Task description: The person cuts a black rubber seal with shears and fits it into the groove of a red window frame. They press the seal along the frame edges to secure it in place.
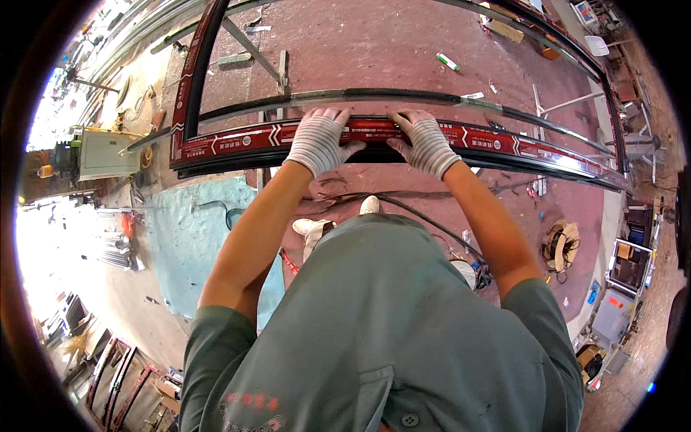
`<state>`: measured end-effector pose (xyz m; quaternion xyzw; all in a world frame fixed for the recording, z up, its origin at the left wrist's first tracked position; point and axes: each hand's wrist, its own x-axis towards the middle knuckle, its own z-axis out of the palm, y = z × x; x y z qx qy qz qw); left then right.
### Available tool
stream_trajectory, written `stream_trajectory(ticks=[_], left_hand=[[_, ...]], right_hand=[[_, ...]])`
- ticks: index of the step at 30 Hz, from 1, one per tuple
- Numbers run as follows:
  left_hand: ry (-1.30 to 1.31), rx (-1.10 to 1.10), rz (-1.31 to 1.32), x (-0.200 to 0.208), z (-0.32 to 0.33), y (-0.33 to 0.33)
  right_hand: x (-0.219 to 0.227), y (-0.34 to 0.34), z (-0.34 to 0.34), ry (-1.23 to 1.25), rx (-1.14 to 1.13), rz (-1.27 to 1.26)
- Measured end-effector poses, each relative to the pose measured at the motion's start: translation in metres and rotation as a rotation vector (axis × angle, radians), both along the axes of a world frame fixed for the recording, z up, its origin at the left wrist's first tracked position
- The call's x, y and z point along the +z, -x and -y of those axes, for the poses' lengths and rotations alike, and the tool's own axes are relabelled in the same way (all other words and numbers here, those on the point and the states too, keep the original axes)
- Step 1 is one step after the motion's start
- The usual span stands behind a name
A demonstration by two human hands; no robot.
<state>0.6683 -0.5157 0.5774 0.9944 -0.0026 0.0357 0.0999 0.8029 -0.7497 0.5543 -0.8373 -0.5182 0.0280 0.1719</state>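
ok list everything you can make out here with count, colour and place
frame: 1, dark with red film, under both hands
floor: 1, mainly reddish, below the frame
tube: 1, green and white, on the floor beyond the frame
cabinet: 1, pale green, left
sheet: 1, light blue, left floor
grey box: 1, grey, lower right
edge clutter: uncountable, mixed, too small or blurred
shoes: 2, whitish, below the frame
shirt: 1, grey-green, lower middle
left hand: 1, striped whitish glove, on the frame
right hand: 1, likewise

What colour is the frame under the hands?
The frame is red and black with white markings, clearest in the head view.
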Motion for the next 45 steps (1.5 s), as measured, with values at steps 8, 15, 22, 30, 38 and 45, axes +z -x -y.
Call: stream_trajectory(ticks=[8, 15, 22, 30, 38, 45], left_hand=[[-0.057, -0.006, -0.064, -0.002, 0.033, -0.018], [0.016, -0.027, 0.047, -0.014, 0.019, -0.012], [-0.017, -0.029, 0.021, -0.011, 0.0, -0.003], [-0.037, 0.016, -0.077, 0.001, 0.017, -0.012], [-0.006, 0.05, -0.002, -0.01, 0.013, -0.005], [-0.016, 0.135, -0.09, -0.003, -0.002, 0.004]], right_hand=[[-0.008, -0.048, 0.036, -0.094, -0.223, -0.09], [-0.006, -0.084, 0.106, 0.033, -0.645, -0.013], [-0.009, -0.088, 0.114, -0.043, -0.701, -0.003], [-0.007, -0.088, 0.111, -0.021, -0.719, -0.03], [-0.007, -0.088, 0.11, -0.006, -0.728, -0.052], [-0.008, -0.087, 0.111, -0.034, -0.716, -0.031]])
